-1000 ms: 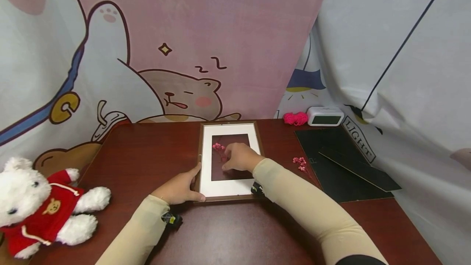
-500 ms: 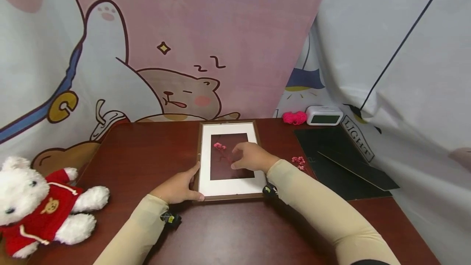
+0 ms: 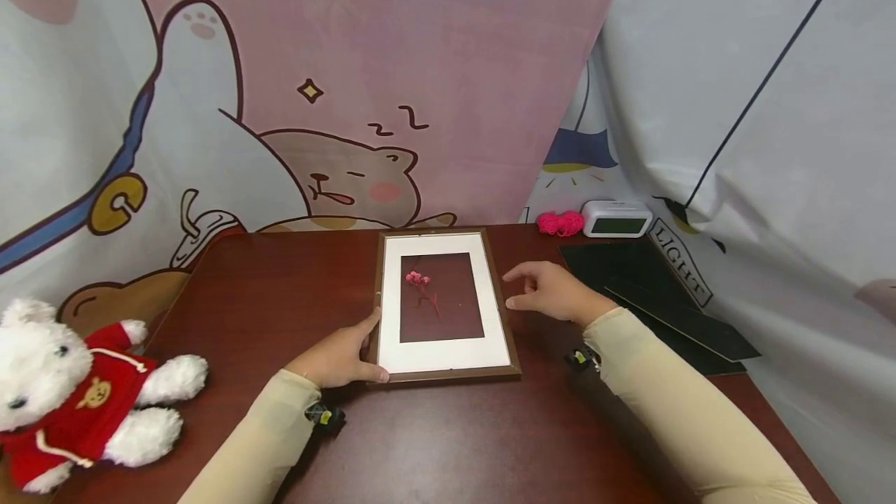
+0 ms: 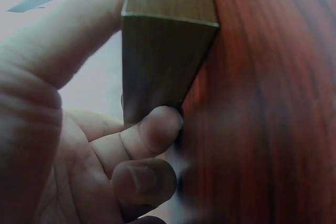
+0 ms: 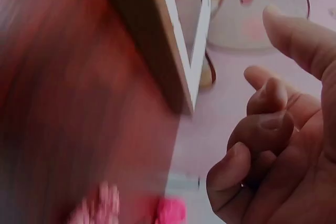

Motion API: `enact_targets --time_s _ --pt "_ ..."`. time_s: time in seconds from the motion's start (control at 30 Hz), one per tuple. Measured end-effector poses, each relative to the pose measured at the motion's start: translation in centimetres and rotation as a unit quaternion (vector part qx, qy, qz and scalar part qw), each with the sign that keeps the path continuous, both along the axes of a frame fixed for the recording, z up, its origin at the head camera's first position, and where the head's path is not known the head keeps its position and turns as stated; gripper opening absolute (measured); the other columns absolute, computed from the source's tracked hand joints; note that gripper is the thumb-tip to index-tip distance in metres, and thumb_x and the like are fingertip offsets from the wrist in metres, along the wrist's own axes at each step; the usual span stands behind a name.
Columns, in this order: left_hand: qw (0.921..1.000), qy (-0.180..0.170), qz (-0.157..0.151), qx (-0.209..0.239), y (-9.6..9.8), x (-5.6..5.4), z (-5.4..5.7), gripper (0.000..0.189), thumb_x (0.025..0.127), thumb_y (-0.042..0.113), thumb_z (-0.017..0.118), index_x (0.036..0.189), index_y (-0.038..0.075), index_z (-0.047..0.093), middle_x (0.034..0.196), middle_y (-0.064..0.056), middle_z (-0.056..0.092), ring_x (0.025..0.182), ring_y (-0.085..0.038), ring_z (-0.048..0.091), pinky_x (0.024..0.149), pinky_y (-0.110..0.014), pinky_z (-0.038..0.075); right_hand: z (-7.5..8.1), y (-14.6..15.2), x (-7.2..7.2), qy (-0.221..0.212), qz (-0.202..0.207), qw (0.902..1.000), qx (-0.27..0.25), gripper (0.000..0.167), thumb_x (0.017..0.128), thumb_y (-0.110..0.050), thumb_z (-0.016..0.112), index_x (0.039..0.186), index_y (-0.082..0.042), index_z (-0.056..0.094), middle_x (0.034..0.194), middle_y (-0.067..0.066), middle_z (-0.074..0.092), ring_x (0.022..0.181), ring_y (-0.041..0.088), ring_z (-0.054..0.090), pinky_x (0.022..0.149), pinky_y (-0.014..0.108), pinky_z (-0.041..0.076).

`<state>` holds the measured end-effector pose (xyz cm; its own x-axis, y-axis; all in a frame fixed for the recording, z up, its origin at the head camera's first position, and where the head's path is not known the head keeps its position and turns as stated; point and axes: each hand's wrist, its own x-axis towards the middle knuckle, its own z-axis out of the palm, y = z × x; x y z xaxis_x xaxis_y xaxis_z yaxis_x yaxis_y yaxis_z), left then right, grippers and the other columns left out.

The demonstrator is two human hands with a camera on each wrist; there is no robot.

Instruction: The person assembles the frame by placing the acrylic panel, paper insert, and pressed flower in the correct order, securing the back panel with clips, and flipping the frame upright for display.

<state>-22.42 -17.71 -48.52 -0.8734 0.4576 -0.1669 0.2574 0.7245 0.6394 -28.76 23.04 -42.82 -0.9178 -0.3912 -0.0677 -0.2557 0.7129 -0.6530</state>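
Note:
A brown wooden picture frame [image 3: 513, 333] with a white mat [image 3: 388, 309] lies on the table. Inside its dark window rests a pink flower sprig [image 3: 418, 278], blossoms toward the upper left. My left hand [image 3: 339, 356] grips the frame's near left corner; in the left wrist view the thumb lies along one side of the wooden edge and curled fingertips [image 4: 160, 127] touch it from the other. To the right of the frame, my right hand [image 3: 553, 292] hovers with loosely bent fingers and holds nothing. Blurred pink blossoms [image 5: 100, 208] of another sprig appear below it in the right wrist view; the head view hides them.
Dark boards [image 3: 672, 313], one tilted across the other, lie at the right. A pink yarn bundle [image 3: 560, 224] and a white digital clock [image 3: 616, 219] stand at the back edge. A white plush bear [image 3: 105, 395] in a red hoodie sits at the left edge.
My right hand has moved right, from over the dark window to beside the frame, uncovering the sprig's stem. It now blocks the loose sprig. My left hand stays on the corner.

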Motion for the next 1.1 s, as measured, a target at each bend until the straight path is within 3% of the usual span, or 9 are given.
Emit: enact_targets --time_s 0.23,0.53,0.8,1.1 --pt "1.0 0.004 -0.006 0.004 -0.1 -0.2 -0.2 0.125 0.081 0.042 0.092 0.168 0.0 0.014 0.161 -0.03 0.042 0.132 -0.038 0.061 0.11 -0.052 0.05 0.5 6.0 0.5 0.024 -0.043 0.9984 0.026 0.044 0.092 -0.023 0.083 0.132 -0.01 0.07 0.077 0.004 0.058 0.065 0.018 0.052 0.057 0.032 0.045" --pt "1.0 0.006 -0.004 -0.003 0.0 -0.2 -0.4 0.124 0.08 0.042 0.092 0.168 0.001 0.016 0.164 -0.026 0.039 0.126 -0.035 0.065 0.107 -0.051 0.052 -0.7 10.8 2.4 0.002 -0.067 0.9963 0.055 0.046 0.094 -0.021 0.081 0.136 -0.007 0.069 0.075 0.003 0.054 0.065 0.018 0.049 0.054 0.031 0.041" --pt "1.0 0.004 -0.005 -0.001 -0.1 -0.1 -0.2 0.124 0.081 0.042 0.092 0.168 0.0 0.015 0.165 -0.026 0.037 0.129 -0.036 0.063 0.109 -0.051 0.05 -2.1 12.8 4.0 -0.031 -0.053 0.9951 0.077 0.046 0.092 -0.013 0.08 0.136 -0.008 0.069 0.075 0.003 0.052 0.065 0.019 0.049 0.053 0.03 0.041" --pt "1.0 0.003 -0.007 0.002 -0.1 -0.2 -0.2 0.124 0.081 0.042 0.092 0.168 0.001 0.015 0.166 -0.026 0.036 0.134 -0.038 0.059 0.11 -0.052 0.049 -3.0 12.7 5.3 -0.047 -0.033 0.9926 0.107 0.042 0.09 -0.007 0.08 0.131 -0.011 0.074 0.079 0.003 0.054 0.068 0.018 0.049 0.055 0.029 0.042"
